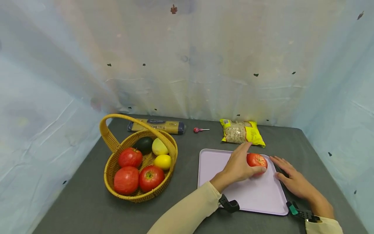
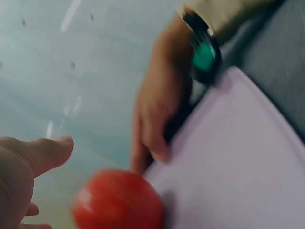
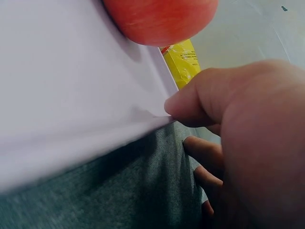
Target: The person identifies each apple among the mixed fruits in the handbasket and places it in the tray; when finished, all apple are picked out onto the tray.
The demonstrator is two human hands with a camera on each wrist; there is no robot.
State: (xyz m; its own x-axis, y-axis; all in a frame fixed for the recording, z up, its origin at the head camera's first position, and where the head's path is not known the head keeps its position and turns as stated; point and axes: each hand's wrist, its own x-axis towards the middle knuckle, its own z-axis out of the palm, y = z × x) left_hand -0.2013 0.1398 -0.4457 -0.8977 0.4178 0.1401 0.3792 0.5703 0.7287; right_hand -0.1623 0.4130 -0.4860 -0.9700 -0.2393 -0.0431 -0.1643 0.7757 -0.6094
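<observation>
A red apple [image 1: 256, 161] sits on the tray [image 1: 251, 198] near its far right corner. The left hand [image 1: 238, 165] is around the apple's left side, fingers spread beyond it and thumb reaching across the near side. In the left wrist view there is a gap between thumb and apple, so the hand is well open with no hold on the fruit. The right hand [image 1: 298, 180] is at the tray's right edge, its fingers loosely extended and its thumb tip touching the rim by the corner; it is not closed around anything.

Just behind the tray lies a yellow bag of oats [image 1: 242, 132]. To the left of the bag are a lollipop [image 1: 200, 130] and a packet of spaghetti [image 1: 159, 126]. A wicker basket [image 1: 109, 170] stands well left of the tray, its handle arching over three red fruits [image 1: 126, 180], a lemon [image 1: 162, 162], a pale yellow-green fruit [image 1: 159, 148] and a dark green one. All of it rests on a dark grey worktop [image 1: 187, 165], with a pale sheet [image 1: 201, 58] hanging behind.
</observation>
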